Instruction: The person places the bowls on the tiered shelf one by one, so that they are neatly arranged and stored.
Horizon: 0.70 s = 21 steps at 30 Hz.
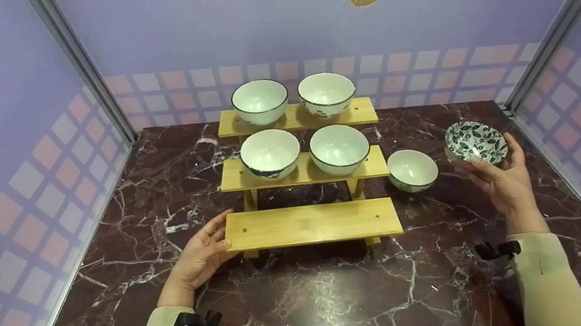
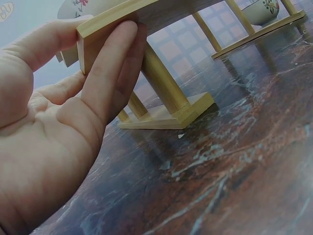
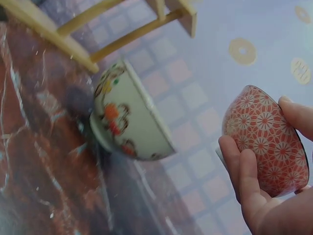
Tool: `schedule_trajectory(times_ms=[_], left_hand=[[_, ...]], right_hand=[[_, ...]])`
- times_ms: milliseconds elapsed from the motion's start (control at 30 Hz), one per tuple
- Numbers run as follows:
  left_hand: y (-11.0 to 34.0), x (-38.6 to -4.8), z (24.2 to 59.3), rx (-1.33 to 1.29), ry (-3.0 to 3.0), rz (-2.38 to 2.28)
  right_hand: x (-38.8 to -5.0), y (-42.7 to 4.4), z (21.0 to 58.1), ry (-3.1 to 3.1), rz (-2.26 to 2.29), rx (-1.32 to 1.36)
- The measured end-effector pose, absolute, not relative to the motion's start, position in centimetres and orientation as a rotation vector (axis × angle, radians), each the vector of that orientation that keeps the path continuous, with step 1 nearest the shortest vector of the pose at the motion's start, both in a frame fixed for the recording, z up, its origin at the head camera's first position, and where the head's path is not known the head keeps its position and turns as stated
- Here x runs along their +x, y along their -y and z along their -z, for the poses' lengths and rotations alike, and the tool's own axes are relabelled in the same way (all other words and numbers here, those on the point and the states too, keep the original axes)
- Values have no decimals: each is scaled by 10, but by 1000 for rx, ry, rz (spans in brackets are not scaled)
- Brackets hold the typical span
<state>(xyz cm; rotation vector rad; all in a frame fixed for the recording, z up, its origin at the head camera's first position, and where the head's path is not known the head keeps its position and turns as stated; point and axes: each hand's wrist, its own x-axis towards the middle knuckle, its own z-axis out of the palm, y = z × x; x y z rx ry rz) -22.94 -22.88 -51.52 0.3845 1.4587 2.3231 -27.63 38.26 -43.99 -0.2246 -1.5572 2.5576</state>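
Note:
My right hand (image 1: pixel 513 186) grips a small bowl (image 1: pixel 475 141) above the table at the right. Dark green leaves cover its inside; the right wrist view shows its outside (image 3: pixel 266 139) red with pale flowers. The thumb lies at the rim, the fingers against the outer wall. My left hand (image 1: pixel 196 258) holds the left end of the lowest step of a three-tier wooden stand (image 1: pixel 311 224), thumb at the edge and fingers underneath. A white bowl (image 1: pixel 413 171) with painted flowers outside stands on the table between the stand and my right hand.
Two bowls, a left one (image 1: pixel 260 102) and a right one (image 1: pixel 326 95), sit on the top step. The middle step carries another pair, left (image 1: pixel 270 153) and right (image 1: pixel 340 149). Patterned walls (image 1: pixel 308 29) enclose the dark marbled table (image 1: pixel 317 302) at the back and sides.

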Motion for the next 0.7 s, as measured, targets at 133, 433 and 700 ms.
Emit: schedule_trajectory(times_ms=[133, 433, 700], left_hand=[[228, -230, 515, 369, -1473, -2316], [228, -228, 514, 353, -1496, -2308], [228, -229, 514, 380, -1496, -2308]], right_hand=[[-268, -379, 431, 1510, -2609, -116], [-252, -371, 416, 1584, -2599, 2], [-240, -363, 406, 1633, -2573, 102]])
